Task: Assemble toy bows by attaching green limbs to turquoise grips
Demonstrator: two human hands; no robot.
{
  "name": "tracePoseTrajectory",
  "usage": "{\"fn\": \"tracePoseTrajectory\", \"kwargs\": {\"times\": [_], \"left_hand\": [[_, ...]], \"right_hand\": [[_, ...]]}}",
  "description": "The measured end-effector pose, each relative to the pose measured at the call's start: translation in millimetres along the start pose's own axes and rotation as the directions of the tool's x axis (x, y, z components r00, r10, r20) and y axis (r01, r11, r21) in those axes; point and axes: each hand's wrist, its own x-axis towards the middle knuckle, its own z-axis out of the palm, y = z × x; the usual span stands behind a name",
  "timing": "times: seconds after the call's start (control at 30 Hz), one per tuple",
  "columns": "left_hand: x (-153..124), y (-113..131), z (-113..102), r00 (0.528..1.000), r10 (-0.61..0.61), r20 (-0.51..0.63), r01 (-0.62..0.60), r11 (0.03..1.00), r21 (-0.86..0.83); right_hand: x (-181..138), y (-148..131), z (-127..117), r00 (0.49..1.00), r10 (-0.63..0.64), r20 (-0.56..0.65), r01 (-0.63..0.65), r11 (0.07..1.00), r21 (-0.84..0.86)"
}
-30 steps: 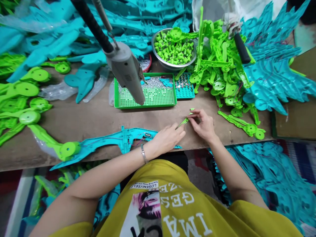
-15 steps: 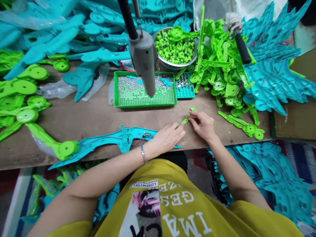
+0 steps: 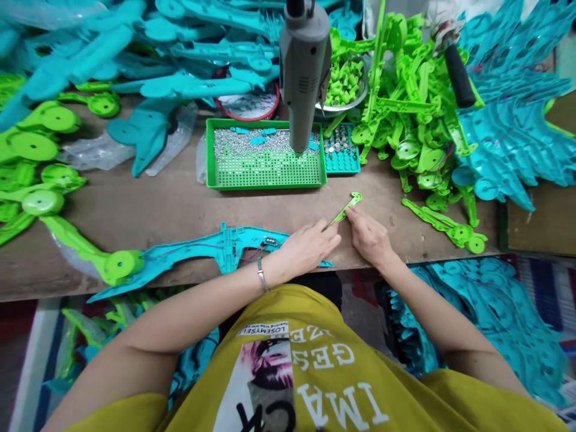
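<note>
Left fingers (image 3: 330, 237): closed on near end of strip (image 3: 354, 200)
Right fingers (image 3: 353, 216): pinching its edge
Strip: over bench (image 3: 148, 210), tip between 1 and 2 o'clock
Tray (image 3: 265, 183): 10 o'clock from strip
Driver (image 3: 305, 72): 11 o'clock, hanging
Shirt (image 3: 360, 366): 6 o'clock, inverted "IMA", "GES", "ZE", "LOSEMYSELF"

A worn brown table (image 3: 153, 207) spans the view, its front edge above a dim floor (image 3: 366, 309). A white bar (image 3: 35, 360) slants at lower left; soft light falls across the table.
</note>
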Motion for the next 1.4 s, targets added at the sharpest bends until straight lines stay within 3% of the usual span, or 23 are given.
{"fn": "tracePoseTrajectory", "kwargs": {"times": [0.17, 0.3, 0.4, 0.47, 0.57, 0.63, 0.73, 0.93, 1.2, 1.3, 1.4], "left_hand": [[-4, 3, -7, 0.999, -0.034, -0.010, 0.035, 0.997, 0.072], [-21, 11, -20, 0.988, -0.143, -0.053, 0.147, 0.984, 0.095], [-38, 23, -21, 0.945, -0.288, -0.156, 0.293, 0.956, 0.008], [-45, 36, -14, 0.884, -0.401, -0.242, 0.392, 0.916, -0.085], [-44, 58, 4, 0.800, -0.512, -0.314, 0.486, 0.859, -0.162], [-35, 69, 14, 0.777, -0.547, -0.312, 0.524, 0.836, -0.162], [-19, 76, 20, 0.751, -0.608, -0.257, 0.587, 0.793, -0.161], [-4, 76, 14, 0.727, -0.663, -0.176, 0.641, 0.748, -0.172], [-23, 58, -2, 0.696, -0.712, -0.091, 0.687, 0.697, -0.207], [-31, 45, -4, 0.676, -0.725, -0.133, 0.696, 0.688, -0.208], [-36, 36, 0, 0.703, -0.682, -0.200, 0.652, 0.731, -0.201]], "right_hand": [[9, 0, -11, 0.990, 0.136, -0.029, -0.130, 0.980, 0.150], [16, -2, -21, 0.972, 0.227, -0.056, -0.206, 0.943, 0.261], [19, -10, -27, 0.974, 0.204, -0.096, -0.177, 0.956, 0.232], [21, -21, -30, 0.980, 0.174, -0.094, -0.149, 0.963, 0.225], [26, -38, -26, 0.985, 0.170, 0.023, -0.167, 0.923, 0.346], [30, -44, -19, 0.977, 0.170, 0.131, -0.210, 0.885, 0.415], [36, -44, -9, 0.958, 0.152, 0.242, -0.237, 0.896, 0.375], [44, -32, -6, 0.938, 0.100, 0.333, -0.235, 0.888, 0.396], [47, -33, -7, 0.922, 0.109, 0.372, -0.257, 0.890, 0.377], [48, -35, -7, 0.917, 0.128, 0.377, -0.269, 0.898, 0.349], [49, -37, -9, 0.913, 0.146, 0.380, -0.281, 0.901, 0.331]]}}
